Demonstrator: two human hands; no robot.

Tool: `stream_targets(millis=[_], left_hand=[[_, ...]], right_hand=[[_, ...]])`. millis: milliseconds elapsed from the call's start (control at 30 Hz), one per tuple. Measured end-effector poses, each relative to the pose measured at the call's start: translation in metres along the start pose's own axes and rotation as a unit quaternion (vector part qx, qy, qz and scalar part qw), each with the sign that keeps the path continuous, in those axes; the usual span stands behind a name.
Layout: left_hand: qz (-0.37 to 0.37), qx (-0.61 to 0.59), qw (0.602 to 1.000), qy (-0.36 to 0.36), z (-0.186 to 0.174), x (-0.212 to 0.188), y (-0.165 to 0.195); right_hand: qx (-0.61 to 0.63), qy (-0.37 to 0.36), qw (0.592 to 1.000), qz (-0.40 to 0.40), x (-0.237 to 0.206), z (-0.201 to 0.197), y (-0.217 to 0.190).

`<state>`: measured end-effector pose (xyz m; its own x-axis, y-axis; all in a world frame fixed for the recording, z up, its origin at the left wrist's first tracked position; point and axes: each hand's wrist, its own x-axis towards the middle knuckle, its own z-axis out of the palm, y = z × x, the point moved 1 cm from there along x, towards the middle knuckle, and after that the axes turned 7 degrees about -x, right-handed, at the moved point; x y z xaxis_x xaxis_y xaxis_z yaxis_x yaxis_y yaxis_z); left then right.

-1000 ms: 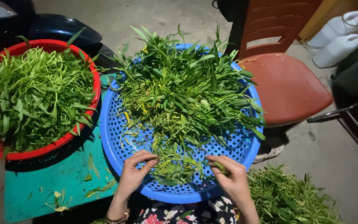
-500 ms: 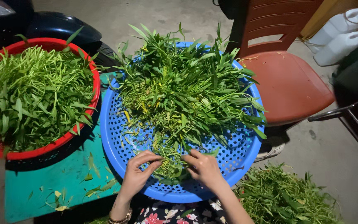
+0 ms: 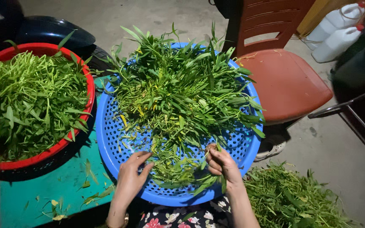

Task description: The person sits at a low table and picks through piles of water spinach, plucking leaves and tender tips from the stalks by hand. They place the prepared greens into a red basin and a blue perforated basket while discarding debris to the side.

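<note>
Concrete floor [image 3: 343, 147] lies under us. Nearest, our left hand [image 3: 131, 179] rests open on the greens [image 3: 178, 101] in the blue perforated basket [image 3: 110, 139]; our right hand [image 3: 221, 164] pinches a stem. Left sits a red basket [image 3: 74, 139] on a teal table [image 3: 60, 190]; farther right, a red chair [image 3: 284, 80].

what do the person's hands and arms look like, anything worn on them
Both forearms are bare, with no sleeves or gloves in view. The left hand has a gold-coloured bracelet at the wrist, partly cut off by the frame edge. The right hand shows no rings or wristwear that I can make out.
</note>
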<state>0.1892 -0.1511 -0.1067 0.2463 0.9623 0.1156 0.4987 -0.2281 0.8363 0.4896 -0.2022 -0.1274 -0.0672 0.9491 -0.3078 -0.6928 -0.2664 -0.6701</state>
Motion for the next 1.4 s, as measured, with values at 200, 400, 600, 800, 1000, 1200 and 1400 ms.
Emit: stream_targets(millis=[200,400,600,800,1000,1200,1400], left_hand=[[0.094,-0.151,0.981,-0.072,0.022,0.012,0.059],[0.196,-0.056,0.977,-0.065,0.043,0.016,0.092],[0.189,-0.069,0.976,-0.076,0.049,0.017,0.092],[0.176,-0.049,0.981,-0.067,0.045,0.019,0.075],[-0.014,0.049,0.995,-0.086,-0.002,0.019,0.03],[0.044,0.047,0.997,-0.051,-0.021,0.008,0.004],[0.153,0.106,0.964,-0.189,0.039,0.017,0.004]], right_hand=[[-0.114,0.04,0.993,-0.002,-0.004,0.004,0.011],[-0.21,0.102,0.972,-0.021,-0.015,0.009,0.019],[-0.249,0.113,0.961,-0.03,-0.018,0.014,0.022],[-0.187,0.136,0.971,-0.066,-0.023,0.016,0.034],[-0.092,0.13,0.983,-0.092,-0.061,-0.023,-0.005],[0.034,0.146,0.974,-0.171,-0.093,-0.054,-0.04],[-0.033,0.083,0.983,-0.164,-0.089,-0.043,-0.028]])
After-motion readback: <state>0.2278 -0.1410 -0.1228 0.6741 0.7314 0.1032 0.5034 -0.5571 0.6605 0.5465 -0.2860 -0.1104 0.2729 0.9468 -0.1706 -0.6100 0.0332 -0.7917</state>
